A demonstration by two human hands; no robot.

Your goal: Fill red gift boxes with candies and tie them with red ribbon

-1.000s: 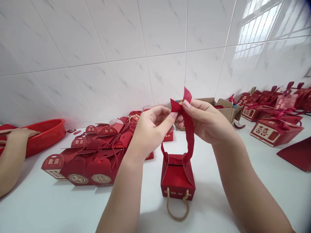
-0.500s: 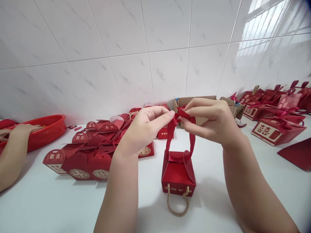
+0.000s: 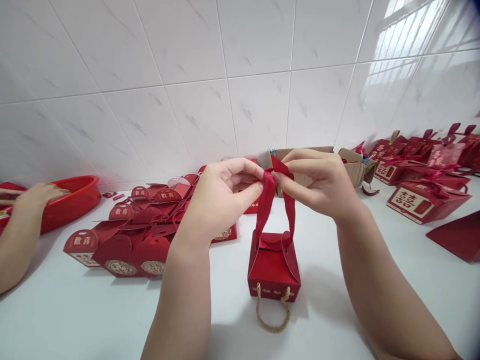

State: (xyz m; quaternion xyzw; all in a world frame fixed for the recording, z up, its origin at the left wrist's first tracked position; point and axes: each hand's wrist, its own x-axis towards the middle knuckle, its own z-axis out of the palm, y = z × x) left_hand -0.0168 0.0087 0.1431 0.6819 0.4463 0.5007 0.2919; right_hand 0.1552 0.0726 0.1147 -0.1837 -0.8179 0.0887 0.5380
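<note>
Near centre, a rope handle (image 3: 273, 329) droops before the red box (image 3: 273, 270), out of the ribbon's (image 3: 264, 207) way. Above, the left hand (image 3: 227, 197) and right hand (image 3: 317, 185) each pinch that ribbon, so its strands stand upright; any knot is indistinct.

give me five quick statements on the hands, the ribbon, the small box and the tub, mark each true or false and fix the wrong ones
1. The left hand and right hand both hold the red ribbon. True.
2. The small box hangs in the air. False: it stands on the white table.
3. A rope loop sticks out from the small box's near side. True.
4. The red tub is on the right. False: it is on the left.
5. Another person's hand is at the red tub. True.
</note>
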